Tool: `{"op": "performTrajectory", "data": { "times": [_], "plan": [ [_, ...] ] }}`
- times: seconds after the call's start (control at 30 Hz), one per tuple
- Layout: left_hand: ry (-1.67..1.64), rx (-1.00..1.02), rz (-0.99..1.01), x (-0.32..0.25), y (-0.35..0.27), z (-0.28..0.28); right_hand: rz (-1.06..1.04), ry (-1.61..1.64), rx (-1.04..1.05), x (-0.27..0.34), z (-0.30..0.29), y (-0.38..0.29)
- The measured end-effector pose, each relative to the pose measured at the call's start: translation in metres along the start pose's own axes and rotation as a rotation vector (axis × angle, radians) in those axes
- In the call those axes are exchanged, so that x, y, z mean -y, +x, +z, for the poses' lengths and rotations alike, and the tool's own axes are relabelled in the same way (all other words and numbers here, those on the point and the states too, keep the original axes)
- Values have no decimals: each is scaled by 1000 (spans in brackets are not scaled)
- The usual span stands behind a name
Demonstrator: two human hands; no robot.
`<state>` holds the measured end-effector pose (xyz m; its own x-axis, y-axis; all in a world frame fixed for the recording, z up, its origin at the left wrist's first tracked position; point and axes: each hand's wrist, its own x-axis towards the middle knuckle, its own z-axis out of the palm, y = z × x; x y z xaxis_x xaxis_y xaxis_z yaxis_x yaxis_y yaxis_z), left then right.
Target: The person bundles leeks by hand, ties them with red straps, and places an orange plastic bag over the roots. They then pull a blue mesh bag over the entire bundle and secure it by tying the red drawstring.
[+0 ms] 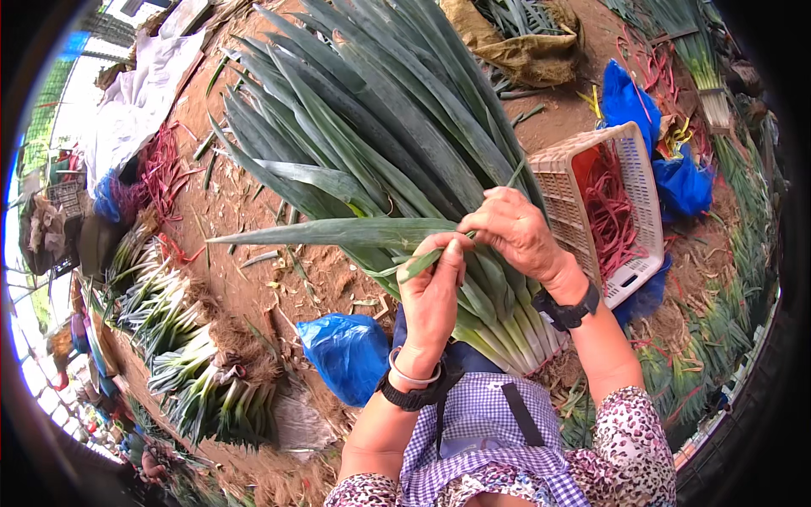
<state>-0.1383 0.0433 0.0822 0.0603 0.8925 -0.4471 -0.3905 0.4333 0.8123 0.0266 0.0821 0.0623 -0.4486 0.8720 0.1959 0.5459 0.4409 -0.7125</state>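
A large bundle of leeks or big green onions lies before me, its leaves fanning away and its pale stems near my lap. Above the bundle, my left hand pinches a narrow green leaf strip between thumb and fingers. Close beside it, my right hand grips more of the green leaf, its fingertips almost meeting the left ones. One broad leaf points left from behind my left hand. Whether it is joined to the strip is hidden by my fingers.
At the right, a tilted plastic crate holds red ties. A blue plastic bag lies left of my lap. Trimmed bundles with roots line the left side. A yellow-brown sack stands beyond the leaves; scraps litter the soil floor.
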Motion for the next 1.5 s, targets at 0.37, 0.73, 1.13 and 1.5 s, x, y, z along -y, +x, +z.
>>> {"op": "performTrajectory", "data": {
  "times": [0.37, 0.73, 1.13, 1.5],
  "plan": [
    [153, -75, -121, -22, 25, -14, 493, 1196, -649, 16, 15, 1],
    [178, -51, -24, -24, 18, -20, 577, 763, -226, 21, 22, 3],
    [797, 16, 11, -17, 65, -10, 612, 1038, -377, 24, 18, 3],
    [537, -40, 53, -16, 57, -15, 524, 200, -350, 33, 28, 6]
  ]
}}
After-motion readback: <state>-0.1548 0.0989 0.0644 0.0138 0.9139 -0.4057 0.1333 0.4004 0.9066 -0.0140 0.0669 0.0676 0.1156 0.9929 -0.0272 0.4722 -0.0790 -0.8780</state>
